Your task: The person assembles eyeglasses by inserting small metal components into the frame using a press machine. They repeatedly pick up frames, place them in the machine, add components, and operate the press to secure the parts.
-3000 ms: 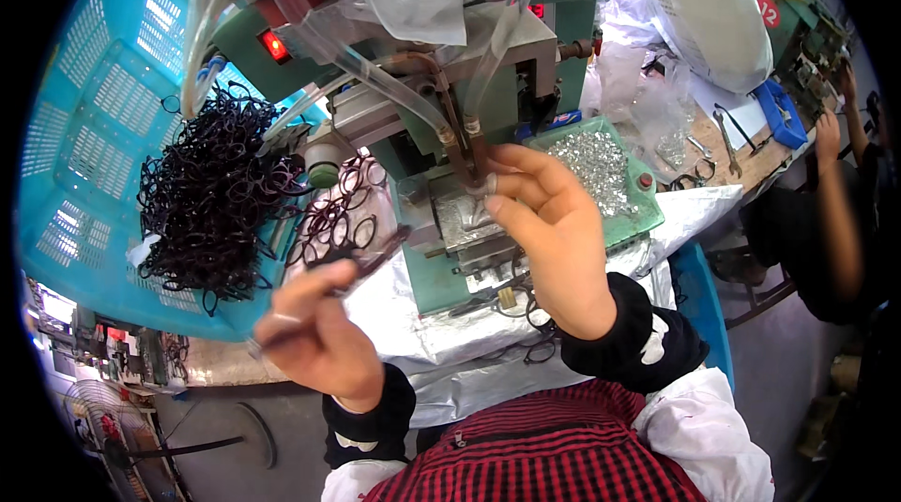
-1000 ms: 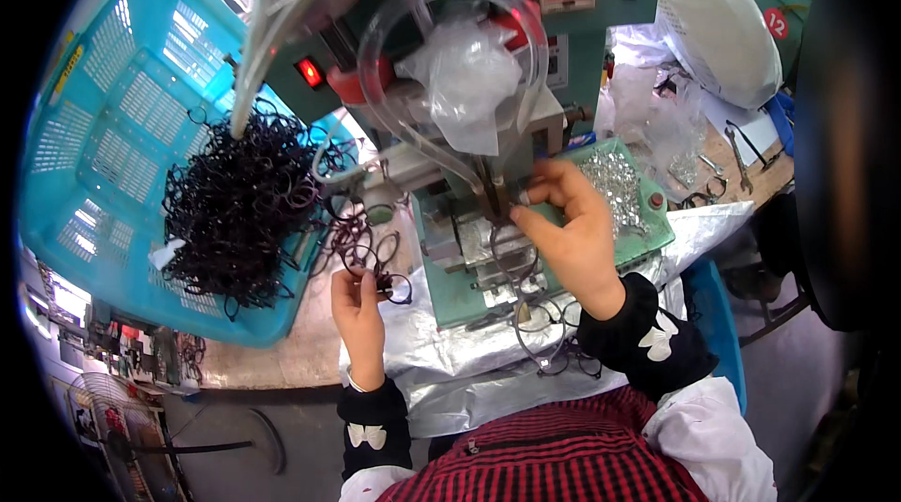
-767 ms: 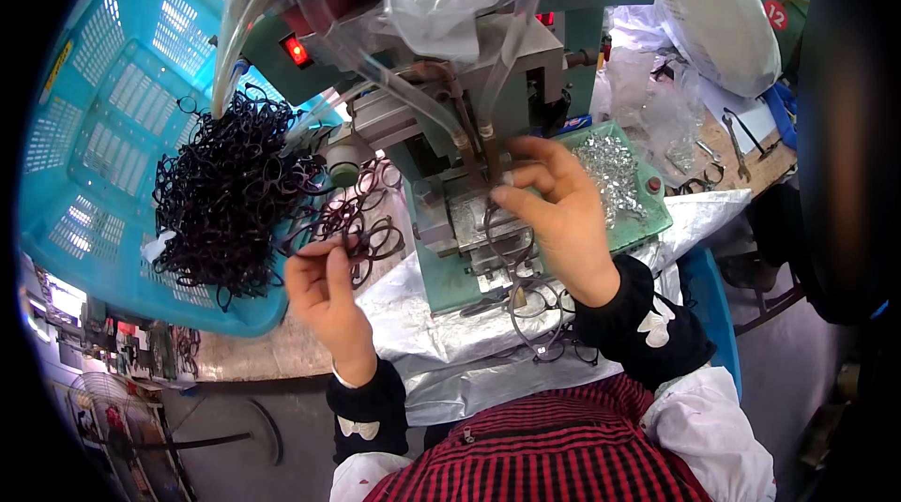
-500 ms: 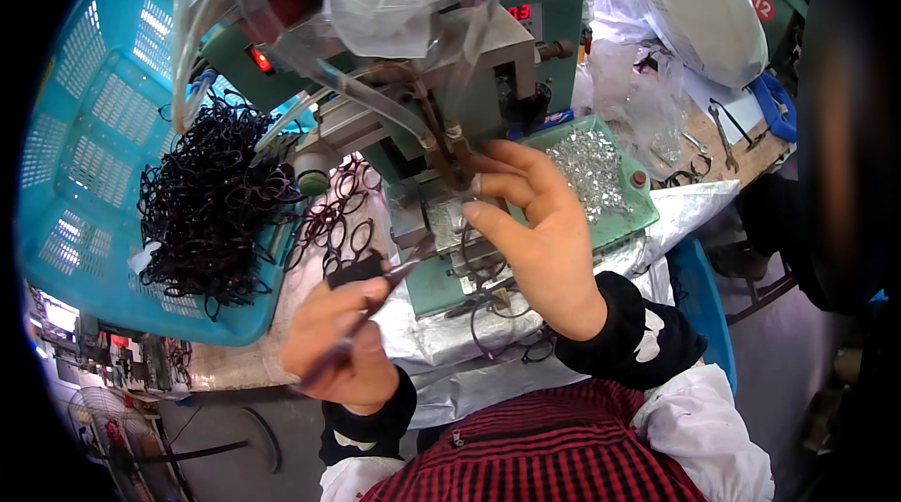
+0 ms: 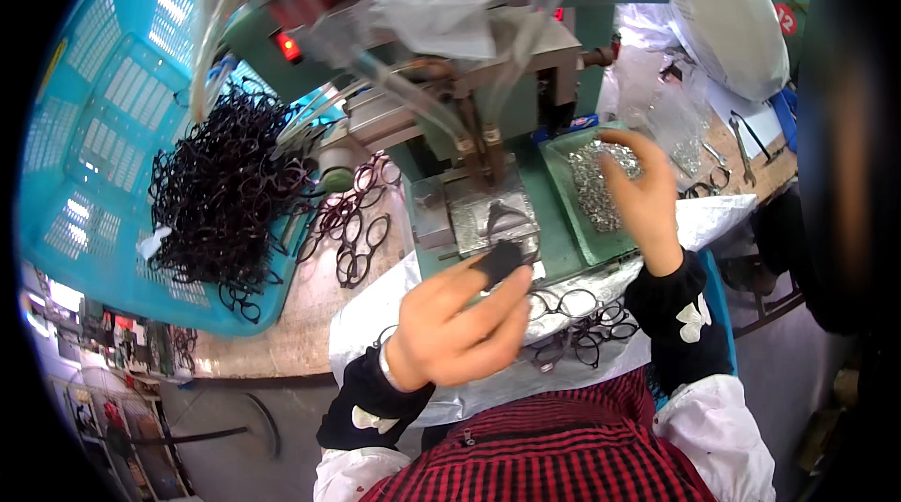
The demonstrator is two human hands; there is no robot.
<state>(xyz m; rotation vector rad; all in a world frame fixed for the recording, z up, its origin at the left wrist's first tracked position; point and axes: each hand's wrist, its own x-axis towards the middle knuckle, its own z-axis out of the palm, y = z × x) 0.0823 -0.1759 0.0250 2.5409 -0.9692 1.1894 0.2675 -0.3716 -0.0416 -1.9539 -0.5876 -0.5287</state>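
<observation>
My left hand is over the front of the green machine, fingers curled and somewhat blurred. A black wrap covers the index fingertip, close to the metal fixture block. What the fingers grip, if anything, is hidden. A dark curved piece, like part of an eyeglass frame, lies on the block under the press head. Just beyond the left fingertips, an eyeglass frame shows its round rims. My right hand reaches over a green tray of small shiny metal parts, thumb and index finger apart.
A blue basket at left holds a heap of dark eyeglass frames. More frames lie on the table beside it, and others on silver sheeting near my lap. Wrenches and plastic bags are at the right.
My right hand has moved right, from beneath the press head to the parts tray. My left hand has come right to the fixture, and the slim dark tool it held is no longer visible.
</observation>
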